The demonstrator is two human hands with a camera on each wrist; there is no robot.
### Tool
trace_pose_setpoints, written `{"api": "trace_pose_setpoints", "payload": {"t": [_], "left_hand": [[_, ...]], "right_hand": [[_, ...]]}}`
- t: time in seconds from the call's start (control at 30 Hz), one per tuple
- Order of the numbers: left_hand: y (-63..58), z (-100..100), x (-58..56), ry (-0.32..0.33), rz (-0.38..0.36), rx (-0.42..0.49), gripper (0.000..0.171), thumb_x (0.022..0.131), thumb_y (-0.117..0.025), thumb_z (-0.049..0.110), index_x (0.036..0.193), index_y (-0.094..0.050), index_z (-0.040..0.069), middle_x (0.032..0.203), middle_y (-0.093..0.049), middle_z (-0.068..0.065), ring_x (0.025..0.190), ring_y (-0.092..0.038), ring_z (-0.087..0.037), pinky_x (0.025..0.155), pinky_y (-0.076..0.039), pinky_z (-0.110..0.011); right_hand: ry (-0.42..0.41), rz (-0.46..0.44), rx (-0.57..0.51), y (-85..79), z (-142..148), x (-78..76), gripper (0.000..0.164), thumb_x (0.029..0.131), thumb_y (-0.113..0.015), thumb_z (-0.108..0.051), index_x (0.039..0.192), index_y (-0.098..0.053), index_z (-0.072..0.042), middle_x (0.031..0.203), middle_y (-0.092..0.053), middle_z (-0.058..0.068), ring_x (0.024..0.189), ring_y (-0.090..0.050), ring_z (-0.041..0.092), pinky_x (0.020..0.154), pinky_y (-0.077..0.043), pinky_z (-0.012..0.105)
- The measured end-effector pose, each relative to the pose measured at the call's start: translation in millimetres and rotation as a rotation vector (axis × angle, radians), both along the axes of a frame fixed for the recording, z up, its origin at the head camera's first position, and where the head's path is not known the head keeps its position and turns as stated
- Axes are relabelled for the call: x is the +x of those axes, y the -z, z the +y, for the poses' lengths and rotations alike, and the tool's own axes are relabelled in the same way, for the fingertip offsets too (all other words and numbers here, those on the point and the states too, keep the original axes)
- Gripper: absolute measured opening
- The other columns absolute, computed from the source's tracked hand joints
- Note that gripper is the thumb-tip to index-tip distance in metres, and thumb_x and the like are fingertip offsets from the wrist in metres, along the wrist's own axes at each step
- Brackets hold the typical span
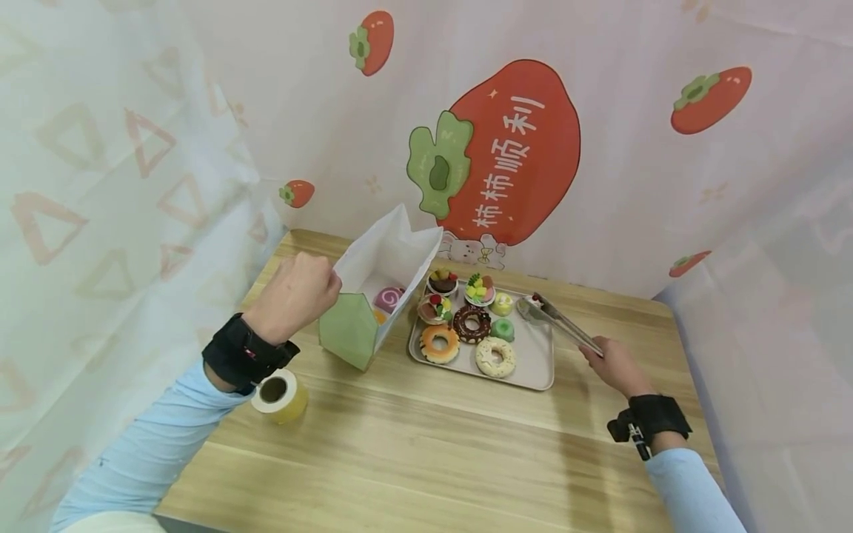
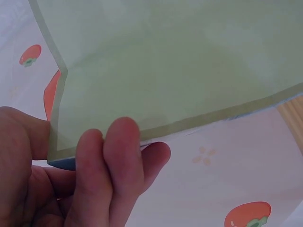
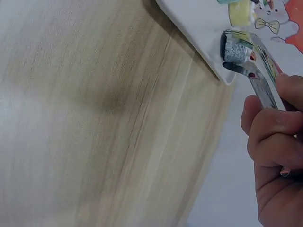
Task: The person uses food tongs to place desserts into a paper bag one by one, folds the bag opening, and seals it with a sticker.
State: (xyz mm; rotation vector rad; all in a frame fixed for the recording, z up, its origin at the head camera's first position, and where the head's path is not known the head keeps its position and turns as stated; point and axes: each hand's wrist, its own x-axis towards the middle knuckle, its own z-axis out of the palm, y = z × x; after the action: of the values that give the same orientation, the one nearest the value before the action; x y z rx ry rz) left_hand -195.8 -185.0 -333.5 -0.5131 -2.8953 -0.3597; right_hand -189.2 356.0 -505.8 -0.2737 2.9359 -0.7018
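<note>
My left hand [image 1: 293, 296] pinches the rim of an upright paper bag [image 1: 349, 329], green outside and white inside. Within the bag lie a purple swirl pastry [image 1: 389, 298] and something orange, partly covered. In the left wrist view the fingers [image 2: 124, 151] curl over the bag's edge. My right hand [image 1: 618, 366] grips metal tongs [image 1: 569, 327] above the right end of a baking tray [image 1: 533, 376]. Between the tong tips is a small grey-sided cake [image 3: 236, 51] with a white and red top. Several toy-like pastries stay on the tray, among them a chocolate donut [image 1: 461, 334].
A roll of yellow tape [image 1: 293, 403] stands on the wooden table [image 1: 400, 459] near my left forearm. On the tray, fruit cups [image 1: 435, 311] stand at the back left, close beside the bag. A printed curtain [image 1: 620, 185] hangs behind the table and along both sides.
</note>
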Motion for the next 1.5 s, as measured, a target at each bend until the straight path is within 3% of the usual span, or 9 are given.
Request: {"api": "trace_pose_setpoints", "payload": {"t": [0.17, 0.37, 0.7, 0.93, 1.13, 1.5], "left_hand": [[1.6, 0, 0.1, -0.001, 0.015, 0.002, 0.042, 0.086, -0.048, 0.000, 0.049, -0.035, 0.013, 0.053, -0.026, 0.005, 0.047, -0.033, -0.014, 0.043, -0.027, -0.027], [2.6, 1, -1.2, 0.002, 0.007, -0.002, 0.043, 0.086, -0.048, 0.000, 0.049, -0.032, 0.014, 0.054, -0.023, 0.005, 0.048, -0.031, -0.014, 0.045, -0.027, -0.027], [1.1, 3, -1.5, 0.014, 0.030, -0.020, 0.041, 0.087, -0.049, 0.002, 0.049, -0.037, 0.013, 0.053, -0.027, 0.004, 0.048, -0.035, -0.015, 0.045, -0.030, -0.028], [0.9, 5, -2.3, 0.016, 0.026, -0.013, 0.039, 0.088, -0.050, 0.003, 0.050, -0.041, 0.011, 0.052, -0.032, 0.003, 0.047, -0.039, -0.017, 0.045, -0.032, -0.029], [-1.5, 5, -2.2, 0.014, 0.025, -0.009, 0.039, 0.087, -0.050, 0.003, 0.050, -0.043, 0.011, 0.051, -0.033, 0.002, 0.047, -0.040, -0.017, 0.045, -0.034, -0.030], [-2.1, 7, 1.1, -0.006, -0.015, -0.010, 0.036, 0.089, -0.050, 0.006, 0.053, -0.047, 0.009, 0.052, -0.040, 0.000, 0.046, -0.044, -0.018, 0.044, -0.035, -0.030]], "right_hand": [[0.065, -0.014, -0.094, -5.1, 7, 11.0, 0.034, 0.104, -0.050, -0.025, 0.085, -0.060, 0.001, 0.069, -0.057, 0.006, 0.055, -0.043, 0.009, 0.051, -0.035, 0.026], [0.115, -0.030, -0.221, -26.3, 5, 26.9, 0.038, 0.104, -0.049, -0.029, 0.082, -0.059, 0.001, 0.069, -0.054, 0.006, 0.055, -0.045, 0.006, 0.051, -0.036, 0.026], [0.118, -0.050, -0.346, -60.0, -12, 36.4, 0.037, 0.104, -0.049, -0.032, 0.098, -0.060, 0.003, 0.071, -0.052, 0.002, 0.054, -0.041, 0.004, 0.048, -0.036, 0.025], [0.073, -0.062, -0.449, -80.5, -28, 39.0, 0.033, 0.104, -0.050, -0.026, 0.103, -0.061, 0.005, 0.070, -0.048, -0.004, 0.054, -0.037, 0.003, 0.045, -0.033, 0.027], [0.008, -0.061, -0.479, -107.9, -51, 36.5, 0.033, 0.104, -0.051, -0.027, 0.106, -0.062, 0.004, 0.069, -0.048, -0.002, 0.053, -0.037, 0.006, 0.046, -0.033, 0.028], [-0.159, -0.055, -0.473, -155.2, -103, 15.6, 0.025, 0.103, -0.053, -0.027, 0.095, -0.061, -0.005, 0.070, -0.047, 0.004, 0.055, -0.039, 0.012, 0.048, -0.033, 0.029]]}}
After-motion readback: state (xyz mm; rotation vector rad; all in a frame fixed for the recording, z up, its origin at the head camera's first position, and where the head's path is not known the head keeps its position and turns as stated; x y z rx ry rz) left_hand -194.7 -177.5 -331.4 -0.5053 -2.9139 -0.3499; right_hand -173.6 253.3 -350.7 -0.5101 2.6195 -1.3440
